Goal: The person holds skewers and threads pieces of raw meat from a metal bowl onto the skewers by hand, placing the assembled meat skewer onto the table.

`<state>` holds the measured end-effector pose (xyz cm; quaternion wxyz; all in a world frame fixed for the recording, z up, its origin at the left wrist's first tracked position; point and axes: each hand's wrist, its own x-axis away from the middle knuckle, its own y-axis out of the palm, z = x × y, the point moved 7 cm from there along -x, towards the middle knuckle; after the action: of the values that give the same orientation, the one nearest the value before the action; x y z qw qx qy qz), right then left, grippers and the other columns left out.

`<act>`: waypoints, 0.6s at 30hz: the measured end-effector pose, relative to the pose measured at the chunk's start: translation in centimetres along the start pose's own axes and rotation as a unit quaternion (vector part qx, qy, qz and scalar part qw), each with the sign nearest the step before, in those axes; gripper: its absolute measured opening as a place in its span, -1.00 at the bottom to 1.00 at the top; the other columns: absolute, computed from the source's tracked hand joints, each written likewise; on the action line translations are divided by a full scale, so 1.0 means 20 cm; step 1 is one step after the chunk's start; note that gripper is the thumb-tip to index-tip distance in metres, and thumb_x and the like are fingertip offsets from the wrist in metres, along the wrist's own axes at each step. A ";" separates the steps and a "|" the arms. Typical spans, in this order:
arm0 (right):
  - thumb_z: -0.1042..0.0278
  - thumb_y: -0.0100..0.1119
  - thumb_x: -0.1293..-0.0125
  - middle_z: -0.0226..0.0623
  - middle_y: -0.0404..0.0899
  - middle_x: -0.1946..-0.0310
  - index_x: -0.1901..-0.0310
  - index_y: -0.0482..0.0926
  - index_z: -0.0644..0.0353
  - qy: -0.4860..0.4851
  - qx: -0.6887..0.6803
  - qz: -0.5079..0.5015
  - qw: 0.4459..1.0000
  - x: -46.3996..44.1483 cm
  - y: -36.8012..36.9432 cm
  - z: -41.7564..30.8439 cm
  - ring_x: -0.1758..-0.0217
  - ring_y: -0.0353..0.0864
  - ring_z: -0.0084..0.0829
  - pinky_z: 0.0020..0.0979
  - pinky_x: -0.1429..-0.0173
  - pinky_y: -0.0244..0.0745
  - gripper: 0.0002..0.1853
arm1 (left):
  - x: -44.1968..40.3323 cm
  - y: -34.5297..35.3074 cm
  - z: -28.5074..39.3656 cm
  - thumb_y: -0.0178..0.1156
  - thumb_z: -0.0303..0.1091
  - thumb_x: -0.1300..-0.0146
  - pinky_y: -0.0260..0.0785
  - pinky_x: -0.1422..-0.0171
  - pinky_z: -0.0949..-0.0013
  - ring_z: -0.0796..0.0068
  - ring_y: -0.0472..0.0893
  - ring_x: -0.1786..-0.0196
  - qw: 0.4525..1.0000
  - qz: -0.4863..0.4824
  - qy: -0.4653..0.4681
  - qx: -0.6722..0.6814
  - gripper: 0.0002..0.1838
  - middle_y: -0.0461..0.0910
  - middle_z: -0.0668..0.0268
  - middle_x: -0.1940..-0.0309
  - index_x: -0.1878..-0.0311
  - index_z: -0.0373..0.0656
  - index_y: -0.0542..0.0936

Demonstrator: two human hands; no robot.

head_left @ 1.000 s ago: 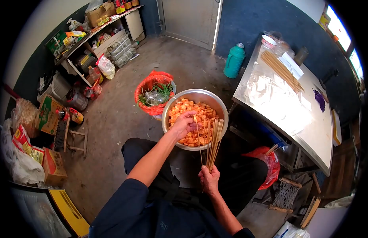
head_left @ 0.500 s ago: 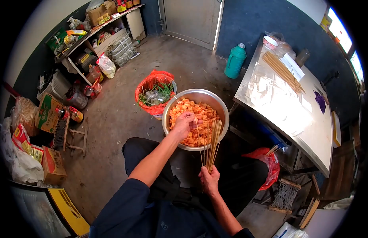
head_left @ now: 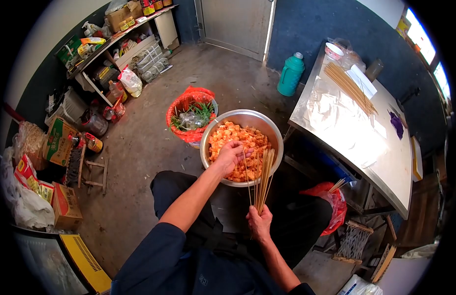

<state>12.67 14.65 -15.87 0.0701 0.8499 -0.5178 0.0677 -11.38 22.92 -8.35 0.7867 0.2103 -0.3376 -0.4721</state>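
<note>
A wide metal basin (head_left: 276,147) holds many small chunks of orange-red food (head_left: 233,132), which look like marinated meat cubes. My left hand (head_left: 230,156) is over the basin, its fingers pinched at the upper end of one thin bamboo skewer (head_left: 247,179). Whether a chunk is also between those fingers I cannot make out. Lower down, my right hand (head_left: 260,221) is closed around the bottom of a bundle of bamboo skewers (head_left: 264,182). The bundle stands upright, its tips fanned in front of the basin's right side. The single skewer's lower end runs to the right hand too.
A bin with a red liner (head_left: 176,110) and green scraps stands beyond the basin. At right, a metal table (head_left: 306,110) carries more skewers (head_left: 351,88). A red bag (head_left: 338,211) hangs beneath it. A teal flask (head_left: 290,76) stands by the wall; boxes (head_left: 65,206) lie left.
Almost nothing differs. The fingers of my left hand have shifted slightly at the single skewer's tip; my right hand keeps its grip on the bundle.
</note>
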 end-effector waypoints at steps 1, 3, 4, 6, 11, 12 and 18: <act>0.31 0.12 -0.36 -0.47 0.43 0.65 0.31 0.39 0.11 0.000 0.001 0.000 1.000 0.00 0.00 0.00 0.77 0.25 -0.69 -0.64 0.71 0.15 -0.85 | 0.01 -0.01 0.00 -0.02 -0.57 -0.36 0.58 -0.08 0.20 0.12 0.63 -0.01 1.000 0.010 0.000 0.004 -0.91 0.52 0.12 0.10 0.11 -0.22 0.37; 0.31 0.13 -0.36 -0.47 0.42 0.66 0.31 0.39 0.11 0.002 0.007 0.003 1.000 0.00 0.00 0.01 0.77 0.26 -0.69 -0.64 0.71 0.14 -0.85 | 0.01 -0.01 0.01 -0.01 -0.57 -0.36 0.59 -0.08 0.21 0.12 0.63 -0.01 1.000 0.020 0.000 0.008 -0.93 0.52 0.14 0.13 0.15 -0.21 0.36; 0.31 0.13 -0.36 -0.47 0.42 0.66 0.31 0.39 0.11 0.003 0.008 0.004 1.000 0.00 0.00 0.01 0.77 0.26 -0.69 -0.64 0.71 0.14 -0.85 | 0.01 -0.01 0.01 -0.01 -0.57 -0.36 0.59 -0.07 0.21 0.11 0.63 -0.01 1.000 0.030 0.002 0.005 -0.93 0.52 0.15 0.14 0.15 -0.21 0.35; 0.30 0.14 -0.35 -0.48 0.42 0.66 0.31 0.39 0.11 -0.013 0.016 -0.005 1.000 0.00 0.00 0.00 0.76 0.26 -0.69 -0.64 0.71 0.14 -0.85 | 0.01 -0.01 0.01 -0.01 -0.56 -0.36 0.59 -0.06 0.22 0.11 0.63 -0.01 0.999 0.041 0.003 0.002 -0.93 0.52 0.16 0.16 0.16 -0.20 0.33; 0.30 0.14 -0.35 -0.48 0.43 0.66 0.31 0.40 0.12 -0.018 0.018 -0.006 1.000 0.00 0.01 0.00 0.76 0.26 -0.70 -0.64 0.70 0.14 -0.85 | 0.02 -0.01 0.02 -0.03 -0.56 -0.37 0.58 -0.10 0.22 0.09 0.62 -0.04 0.997 0.060 0.037 0.013 -0.92 0.51 0.16 0.16 0.14 -0.20 0.30; 0.30 0.14 -0.35 -0.48 0.43 0.66 0.31 0.40 0.12 -0.016 0.017 -0.004 1.000 0.00 0.00 0.01 0.76 0.26 -0.70 -0.64 0.70 0.14 -0.85 | 0.02 -0.01 0.02 -0.03 -0.56 -0.37 0.58 -0.10 0.22 0.09 0.62 -0.04 0.997 0.060 0.037 0.013 -0.92 0.51 0.16 0.16 0.14 -0.20 0.30; 0.31 0.14 -0.35 -0.49 0.43 0.66 0.32 0.39 0.11 -0.014 0.015 0.011 1.000 0.00 0.00 -0.01 0.76 0.26 -0.70 -0.64 0.70 0.14 -0.84 | 0.01 -0.03 -0.02 -0.03 -0.56 -0.38 0.55 -0.14 0.20 0.07 0.60 -0.06 0.996 0.041 0.047 0.067 -0.91 0.51 0.11 0.11 0.11 -0.22 0.30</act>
<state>12.67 14.70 -15.69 0.0497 0.8462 -0.5267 0.0641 -11.39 22.53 -9.06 0.8044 0.2703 -0.3394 -0.4058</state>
